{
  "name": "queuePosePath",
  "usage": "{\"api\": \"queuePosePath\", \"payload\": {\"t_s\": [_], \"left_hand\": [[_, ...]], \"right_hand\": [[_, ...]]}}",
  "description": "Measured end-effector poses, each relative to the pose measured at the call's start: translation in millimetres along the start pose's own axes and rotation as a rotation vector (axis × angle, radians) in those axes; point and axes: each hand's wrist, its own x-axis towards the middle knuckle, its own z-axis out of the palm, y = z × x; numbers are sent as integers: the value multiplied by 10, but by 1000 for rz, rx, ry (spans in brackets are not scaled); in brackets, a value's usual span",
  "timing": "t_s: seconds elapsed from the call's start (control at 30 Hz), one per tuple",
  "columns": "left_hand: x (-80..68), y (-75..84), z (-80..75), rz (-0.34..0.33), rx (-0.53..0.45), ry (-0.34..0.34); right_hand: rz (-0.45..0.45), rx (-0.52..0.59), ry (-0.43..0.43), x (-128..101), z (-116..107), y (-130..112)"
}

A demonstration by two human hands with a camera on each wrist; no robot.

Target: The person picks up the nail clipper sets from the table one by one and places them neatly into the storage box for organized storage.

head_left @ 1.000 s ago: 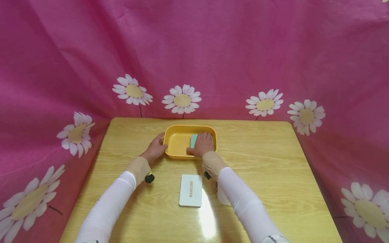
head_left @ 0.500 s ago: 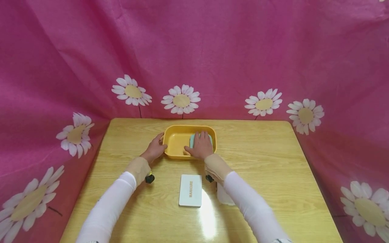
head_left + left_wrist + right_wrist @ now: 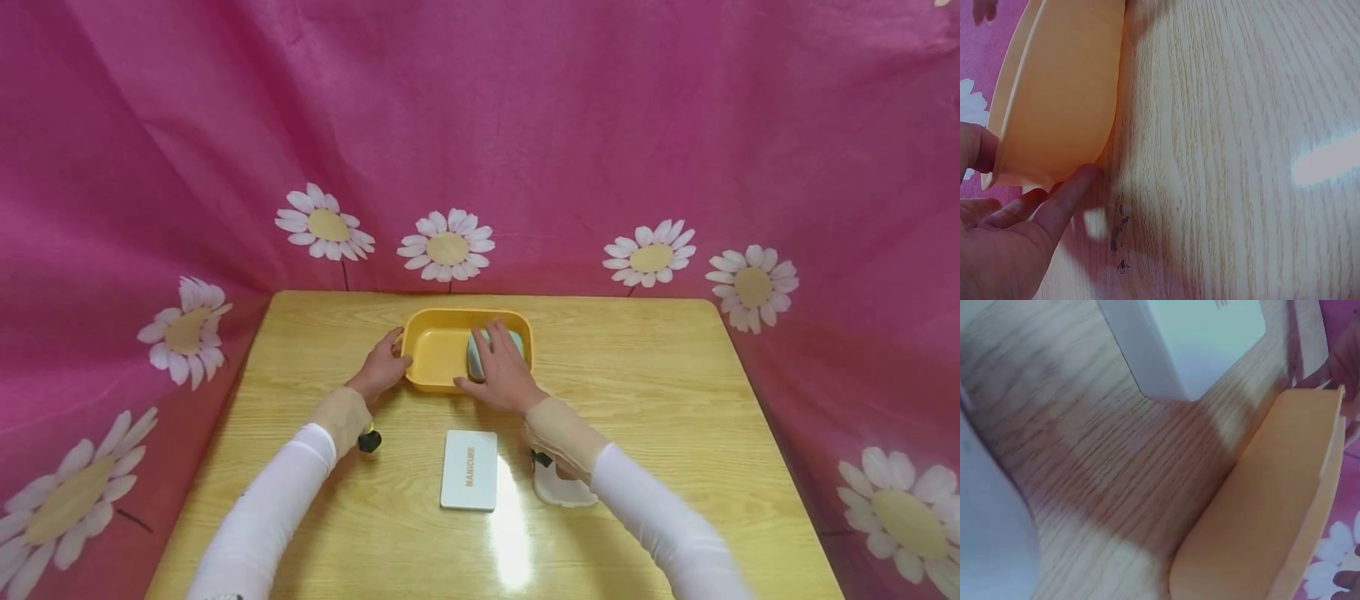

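Yellow tray [image 3: 435, 354] sat toward the far middle of the wooden table [image 3: 675, 400]. A pale green block [image 3: 476, 353], sponge- or soap-like, lay inside the tray at its right end.

Right hand [image 3: 501, 372] lay over the green block, fingers spread and fairly straight, palm at the tray's near rim. It rested on the block rather than clasping it; no curl around it visible. Left hand [image 3: 381, 368] sat against the tray's left end, thumb at the rim, fingers along the outer wall and touching the table in the left wrist view [image 3: 1054, 206]; a steadying contact, fingers relaxed.

Handling judgement: tray looked like thin moulded plastic, light, stiff, smooth, so likely to slide on the glossy tabletop unless braced at an end wall. Block appeared small and light; softness could not be judged. Best hold likely across its 2 long sides, thumb opposite fingers.

Nearer the person: 1 white case marked MANICURE [image 3: 469, 469], flat on the table.
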Motion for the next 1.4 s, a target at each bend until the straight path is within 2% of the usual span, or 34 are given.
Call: {"api": "queuePosePath", "payload": {"t_s": [0.23, 0.37, 0.53, 0.7, 0.87, 1.0, 1.4], "left_hand": [[20, -21, -1, 8, -5, 0], [9, -16, -2, 10, -11, 2], [-6, -37, 8, -2, -32, -8], [0, -39, 24, 19, -15, -3], [-2, -22, 28, 36, -14, -6], [-14, -11, 24, 25, -39, -11], [-29, -31, 28, 21, -45, -14]], "right_hand": [[-194, 38, -12, -199, -79, -47], [-310, 21, 0, -281, -82, -74], [-392, 46, -32, -378, -83, -125], [-434, 69, -94, -478, -88, -141], [-424, 54, -86, -571, -47, -133], [-374, 62, -78, -651, 21, -172], [-71, -199, -140, -949, 318, -496]]}}
